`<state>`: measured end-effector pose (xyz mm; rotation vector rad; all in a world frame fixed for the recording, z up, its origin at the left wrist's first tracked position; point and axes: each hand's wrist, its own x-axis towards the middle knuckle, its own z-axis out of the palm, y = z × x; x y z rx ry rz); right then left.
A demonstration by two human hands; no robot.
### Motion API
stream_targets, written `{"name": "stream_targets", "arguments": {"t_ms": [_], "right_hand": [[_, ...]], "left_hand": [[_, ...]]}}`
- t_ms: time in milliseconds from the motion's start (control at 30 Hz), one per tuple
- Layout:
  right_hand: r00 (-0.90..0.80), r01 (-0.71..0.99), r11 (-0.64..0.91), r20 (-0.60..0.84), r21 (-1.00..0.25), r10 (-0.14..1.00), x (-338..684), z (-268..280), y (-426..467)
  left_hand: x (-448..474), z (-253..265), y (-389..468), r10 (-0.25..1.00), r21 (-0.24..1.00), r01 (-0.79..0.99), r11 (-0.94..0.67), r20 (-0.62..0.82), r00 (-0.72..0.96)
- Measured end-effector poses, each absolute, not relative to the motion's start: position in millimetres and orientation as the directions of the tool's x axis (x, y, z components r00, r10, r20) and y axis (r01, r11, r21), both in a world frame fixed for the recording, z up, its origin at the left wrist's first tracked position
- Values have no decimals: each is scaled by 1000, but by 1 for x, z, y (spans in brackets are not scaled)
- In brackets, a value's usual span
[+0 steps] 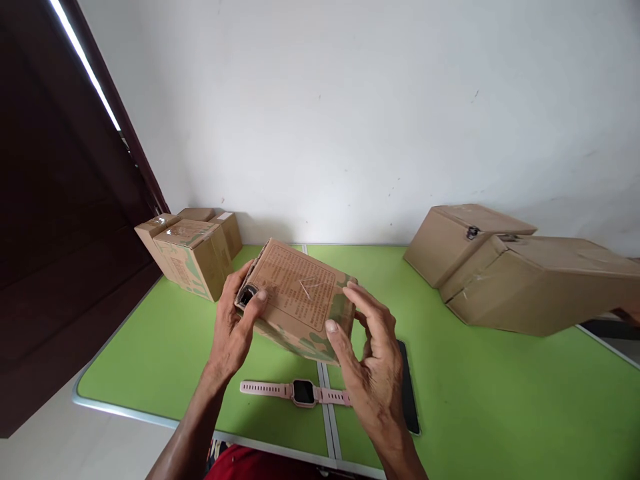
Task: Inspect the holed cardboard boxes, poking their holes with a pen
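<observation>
Between both hands is a brown cardboard box (295,293) with green camouflage patches and printed text, tilted above the table. My left hand (235,317) grips its left end, the thumb by a dark hole at the corner. Around the right end curl the fingers of my right hand (370,340), its thumb on the front edge. Below the box, a pink smartwatch (303,393) lies flat with its strap spread out; the strap's right end is by my right wrist. A dark phone-like slab (411,393) is partly hidden behind my right hand.
Several cardboard boxes (200,257) stand at the table's back left. Two larger cartons (540,287) sit at the right, with part of another person's hand (627,315) at the far edge. The green folding table (150,353) meets a white wall; a dark door (60,200) is at left.
</observation>
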<state>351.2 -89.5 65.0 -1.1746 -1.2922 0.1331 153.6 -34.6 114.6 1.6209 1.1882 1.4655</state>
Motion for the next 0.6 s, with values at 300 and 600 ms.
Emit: {"name": "stream_targets", "arguments": {"t_ms": [300,600], "right_hand": [[384,39,266,260,-963,886,346,51,-86],[247,-14,308,295,-951,923,347,50,-83]], "left_hand": [[144,103,-38,894,886,200,-417,440,-85],[140,98,-44,893,899,185,-396,424,-151]]}}
